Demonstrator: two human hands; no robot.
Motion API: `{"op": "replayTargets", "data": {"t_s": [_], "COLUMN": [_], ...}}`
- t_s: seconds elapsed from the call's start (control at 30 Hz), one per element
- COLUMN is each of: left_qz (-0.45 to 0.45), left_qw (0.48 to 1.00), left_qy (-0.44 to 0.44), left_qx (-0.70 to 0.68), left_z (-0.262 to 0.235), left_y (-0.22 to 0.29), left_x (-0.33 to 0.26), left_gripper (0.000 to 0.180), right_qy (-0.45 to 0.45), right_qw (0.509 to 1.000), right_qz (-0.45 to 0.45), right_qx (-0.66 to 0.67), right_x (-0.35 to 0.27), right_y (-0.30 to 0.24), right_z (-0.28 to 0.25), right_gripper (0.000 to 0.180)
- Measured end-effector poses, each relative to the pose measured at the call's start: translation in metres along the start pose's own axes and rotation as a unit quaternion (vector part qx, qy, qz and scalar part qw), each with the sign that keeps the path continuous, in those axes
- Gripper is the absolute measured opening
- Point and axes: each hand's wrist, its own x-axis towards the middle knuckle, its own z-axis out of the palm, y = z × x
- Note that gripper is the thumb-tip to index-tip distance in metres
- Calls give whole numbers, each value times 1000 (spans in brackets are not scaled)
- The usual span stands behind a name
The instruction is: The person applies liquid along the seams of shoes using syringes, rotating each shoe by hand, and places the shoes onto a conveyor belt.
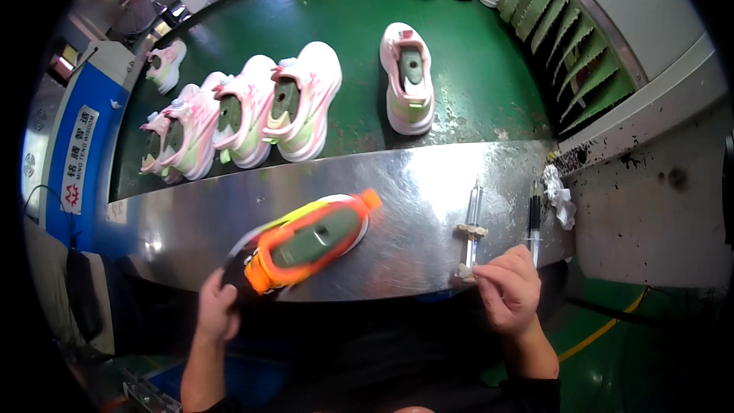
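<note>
My left hand [219,306] is closed on the dark toe end of an orange, yellow and black sneaker [344,239]. Slightly blurred, the sneaker is tilted over the metal ledge, its opening facing up and a grey-green insert inside. With fingertips pinched, my right hand [511,291] grips the plunger end of a clear syringe [475,206] on the ledge. Dried residue coats the syringe's flange. Just right of it lies a second syringe [534,214] with dark contents, its lower end close to my fingers.
Metal ledge [413,191] borders a green conveyor belt [359,11]. Pink-and-white sneakers [306,99] stand along its left side, with a single sneaker [407,80] mid-belt and several at the far right. Crumpled white tissue [560,197] lies by the machine wall, below green curtain strips [577,46].
</note>
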Motion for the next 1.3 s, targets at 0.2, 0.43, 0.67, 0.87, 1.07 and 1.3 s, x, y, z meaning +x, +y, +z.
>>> {"op": "replayTargets", "data": {"t_s": [0.2,0.43,0.67,0.87,1.07,1.3], "left_qz": [-172,-156,-119,-116,-86,42], "left_qw": [962,955,925,921,949,923], "left_qy": [-114,-208,-329,-343,-267,-322], "left_qx": [-177,-143,-146,-141,-144,206], "left_z": [51,100,218,346,426,363], "left_y": [-19,-5,-2,-9,-32,-17], "left_x": [-20,-5,80,227,305,245], "left_gripper": [69,85,77,44,55,48], "right_qy": [42,36,11,-12,-48,-56], "right_qw": [998,998,1000,996,988,994], "right_qz": [51,39,24,18,32,4], "right_qx": [-13,-19,7,90,141,97], "right_x": [-19,-34,-55,-66,-71,-58], "right_y": [0,-3,6,1,2,17], "right_z": [2,-10,-27,-28,-35,-45], "right_gripper": [15,17,19,17,14,16]}}
